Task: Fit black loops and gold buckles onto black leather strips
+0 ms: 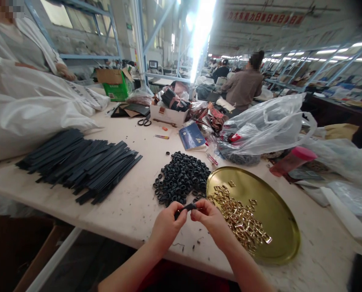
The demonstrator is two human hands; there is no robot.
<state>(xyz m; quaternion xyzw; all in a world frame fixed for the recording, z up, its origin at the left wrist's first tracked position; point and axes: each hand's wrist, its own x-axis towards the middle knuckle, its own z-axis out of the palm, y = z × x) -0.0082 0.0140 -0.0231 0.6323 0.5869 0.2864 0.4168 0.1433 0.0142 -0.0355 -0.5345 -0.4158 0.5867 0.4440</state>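
Note:
Between my two hands is a short black strap (187,207), held close to the table's front edge. The fingers of my left hand (167,225) are closed around one end of it. My right hand (211,221) pinches the other end; whether a small ring or buckle is also in those fingers I cannot tell. Just beyond the hands lies a heap of small black loops (182,176). To the right, a round gold tray (272,211) bears many small gold buckles (244,223), partly behind my right hand and forearm.
Black strips (86,166) lie piled at left beside a large white sack (31,109). Farther back are scissors (144,121), a blue booklet (192,136) and a white box (168,115). A clear plastic bag (268,125) and pink-lidded jar (292,161) stand right. A person (22,44) is at far left.

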